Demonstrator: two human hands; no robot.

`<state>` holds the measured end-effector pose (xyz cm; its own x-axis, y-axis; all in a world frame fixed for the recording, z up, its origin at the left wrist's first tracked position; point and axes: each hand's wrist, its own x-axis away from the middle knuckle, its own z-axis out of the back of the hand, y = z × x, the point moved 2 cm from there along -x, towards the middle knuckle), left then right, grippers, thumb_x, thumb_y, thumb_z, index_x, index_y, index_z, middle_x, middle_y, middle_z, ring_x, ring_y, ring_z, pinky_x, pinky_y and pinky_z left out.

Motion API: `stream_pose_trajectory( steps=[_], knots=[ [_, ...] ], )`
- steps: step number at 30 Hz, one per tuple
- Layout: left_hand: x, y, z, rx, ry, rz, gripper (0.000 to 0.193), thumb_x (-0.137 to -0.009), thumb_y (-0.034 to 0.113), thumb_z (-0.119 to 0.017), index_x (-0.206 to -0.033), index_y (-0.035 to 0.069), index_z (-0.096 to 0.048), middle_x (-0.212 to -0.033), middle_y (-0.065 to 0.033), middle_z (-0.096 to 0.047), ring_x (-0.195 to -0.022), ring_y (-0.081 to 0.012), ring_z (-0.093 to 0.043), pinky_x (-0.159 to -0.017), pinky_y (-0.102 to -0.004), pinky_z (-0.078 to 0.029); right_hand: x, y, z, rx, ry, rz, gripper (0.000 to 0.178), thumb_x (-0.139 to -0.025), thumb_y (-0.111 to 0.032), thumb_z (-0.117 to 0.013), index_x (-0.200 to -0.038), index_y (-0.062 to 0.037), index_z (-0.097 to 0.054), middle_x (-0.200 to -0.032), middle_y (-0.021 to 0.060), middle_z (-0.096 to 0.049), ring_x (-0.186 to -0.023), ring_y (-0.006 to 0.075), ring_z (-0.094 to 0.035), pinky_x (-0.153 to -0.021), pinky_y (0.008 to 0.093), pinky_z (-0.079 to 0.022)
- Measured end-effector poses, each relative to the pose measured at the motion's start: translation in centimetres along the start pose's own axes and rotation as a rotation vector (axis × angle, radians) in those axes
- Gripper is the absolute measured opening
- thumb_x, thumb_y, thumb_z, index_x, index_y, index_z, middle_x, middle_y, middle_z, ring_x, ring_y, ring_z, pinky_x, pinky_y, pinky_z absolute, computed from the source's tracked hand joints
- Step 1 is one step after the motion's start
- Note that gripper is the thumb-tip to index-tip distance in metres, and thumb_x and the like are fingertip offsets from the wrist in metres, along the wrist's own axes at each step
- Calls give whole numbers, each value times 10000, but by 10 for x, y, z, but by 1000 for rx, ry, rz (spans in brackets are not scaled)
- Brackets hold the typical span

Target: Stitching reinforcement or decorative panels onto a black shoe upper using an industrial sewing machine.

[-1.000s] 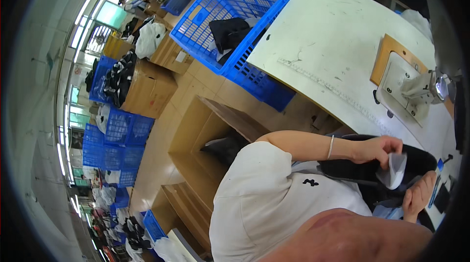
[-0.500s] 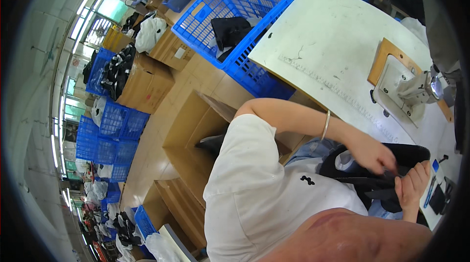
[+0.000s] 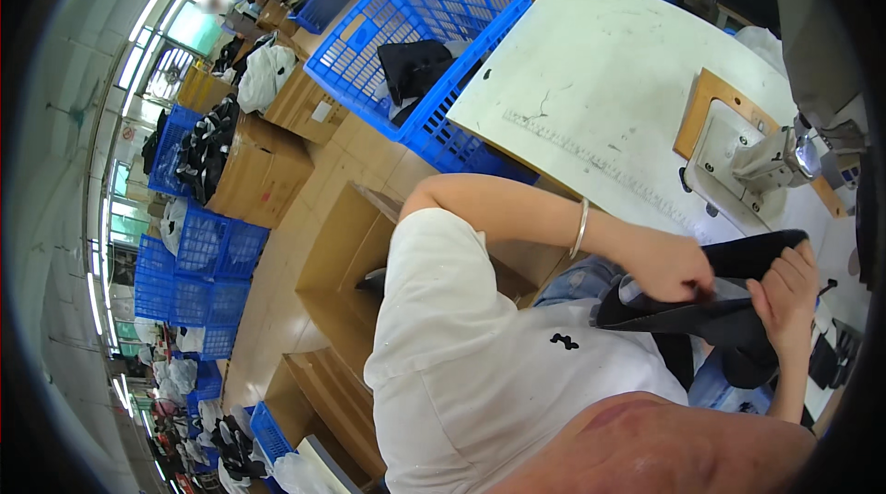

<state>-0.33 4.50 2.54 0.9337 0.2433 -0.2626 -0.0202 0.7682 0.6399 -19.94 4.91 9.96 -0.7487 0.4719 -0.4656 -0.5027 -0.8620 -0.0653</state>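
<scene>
A black fabric piece (image 3: pixel 738 323), folded and partly opened up, lies across my lap close to the table edge. My right hand (image 3: pixel 786 286) grips its raised right edge, fingers wrapped over the cloth. Over the opening of the piece, my left hand (image 3: pixel 666 268) is closed with curled fingers. Whatever sits in those fingertips is hidden. A silvery bracelet (image 3: pixel 580 228) circles my left wrist. Greyish-white lining shows inside the opening.
The white table (image 3: pixel 591 78) carries a sewing machine (image 3: pixel 771 162) at right. Beyond its left edge stands a blue crate (image 3: pixel 346 65) holding black pieces. Open cardboard boxes (image 3: pixel 328 245) stand left of me. Stacked blue crates (image 3: pixel 198 277) are farther left.
The black piece has been raised and stretched on its right side by my right hand. My left hand has shifted slightly left and curled more. The whole view has shifted a little.
</scene>
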Motion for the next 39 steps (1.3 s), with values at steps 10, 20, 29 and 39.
stream_pose_trajectory(
  steps=[10, 20, 29, 39],
  knots=[
    [-32, -32, -42, 954, 231, 452, 384, -973, 235, -408, -1293, 32, -475, -1222, -28, -541, -1101, -107, -471, -962, -270, -361, -17, 18, -17, -133, 28, 21, 344, -628, -128, -674, -535, -59, -351, -554, 69, -331, -534, 256, -346, -560, 367, -291],
    [-45, -51, -34, -289, 121, -42, 168, -802, 77, -513, -944, 30, -590, -1141, -139, -557, -914, -261, -537, -789, -372, -425, -8, 27, -21, -164, 14, 46, 350, -640, -96, -666, -534, -54, -334, -546, 61, -330, -535, 249, -354, -564, 362, -296],
    [-48, -33, -17, 1553, 367, 687, 629, -915, 609, -353, -1071, 49, -592, -925, -30, -639, -849, -127, -593, -780, -281, -484, -13, 74, -37, -119, 79, -157, 353, -779, -133, -659, -578, -22, -390, -589, 116, -372, -604, 317, -421, -672, 402, -388],
    [-30, -71, -26, 1322, 151, 841, 476, -898, 365, -554, -1179, -16, -506, -1080, -106, -608, -882, -147, -625, -733, -277, -538, 35, 72, -55, -154, -55, -242, 163, -774, -165, -666, -913, -91, -623, -950, 38, -545, -934, 234, -514, -810, 352, -434]
  ],
)
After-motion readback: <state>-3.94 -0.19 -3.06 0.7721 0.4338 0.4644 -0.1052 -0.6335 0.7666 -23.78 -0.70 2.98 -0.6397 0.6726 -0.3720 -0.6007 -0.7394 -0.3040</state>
